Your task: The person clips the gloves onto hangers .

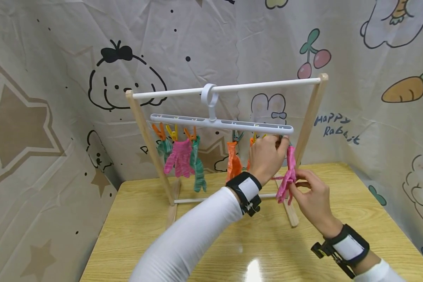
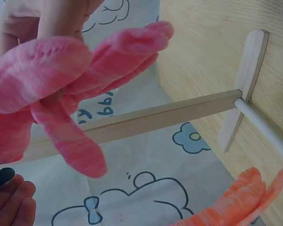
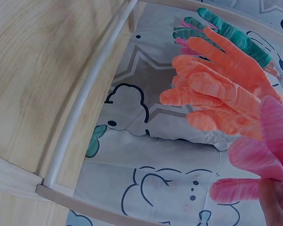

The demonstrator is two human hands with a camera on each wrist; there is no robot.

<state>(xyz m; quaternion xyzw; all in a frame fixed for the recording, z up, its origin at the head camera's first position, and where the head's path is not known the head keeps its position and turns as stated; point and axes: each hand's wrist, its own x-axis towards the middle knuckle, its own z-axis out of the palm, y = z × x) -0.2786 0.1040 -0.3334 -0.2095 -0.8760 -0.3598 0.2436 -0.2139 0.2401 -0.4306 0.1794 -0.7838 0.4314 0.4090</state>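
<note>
My right hand (image 1: 311, 192) pinches a pink glove (image 1: 288, 178), which hangs at the right end of the white hanger (image 1: 216, 123). Up beside the hanger bar, my left hand (image 1: 268, 156) has its fingers curled at a dark clip (image 2: 2, 178) close to the glove's upper end. In the left wrist view the pink glove's fingers spread toward the camera. Orange gloves (image 1: 234, 160) hang just left of my left hand, partly hidden by it. Farther left hang a second pink glove (image 1: 179, 158) and green gloves (image 1: 197, 166).
The hanger hooks over the white rod (image 1: 268, 85) of a wooden stand (image 1: 310, 113) on the wood-grain table (image 1: 338, 203). Orange clips (image 1: 158, 131) and a yellow clip (image 1: 172, 133) hold the left gloves. A printed cloth (image 1: 197, 35) hangs behind and at both sides.
</note>
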